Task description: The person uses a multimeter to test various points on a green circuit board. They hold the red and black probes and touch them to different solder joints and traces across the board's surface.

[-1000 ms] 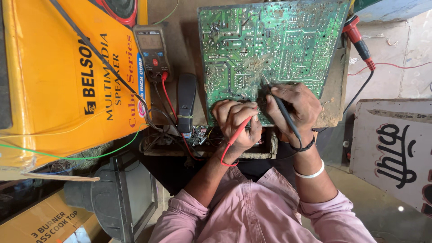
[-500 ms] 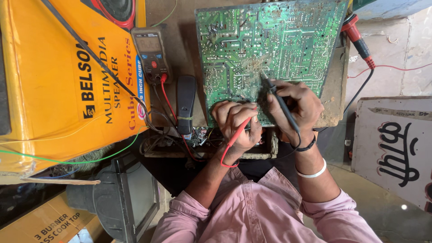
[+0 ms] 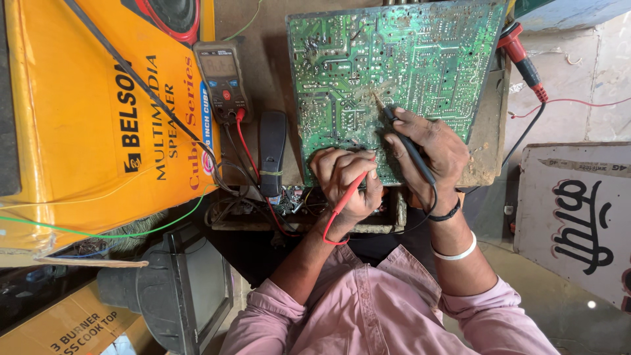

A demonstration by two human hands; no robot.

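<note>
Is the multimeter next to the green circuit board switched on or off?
Cannot tell. The grey handheld multimeter lies face up with red and black leads plugged in, but its pale display shows no readable digits in the head view.

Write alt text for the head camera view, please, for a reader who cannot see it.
A person's right hand presses a black probe and the left hand a red probe onto a green circuit board. A multimeter lies beside a yellow box.

A brown bench (image 3: 263, 20) carries a green circuit board (image 3: 420, 59), a multimeter (image 3: 222, 79), a dark handset (image 3: 272, 148) and, apparently, a yellow box (image 3: 85, 112).
</note>
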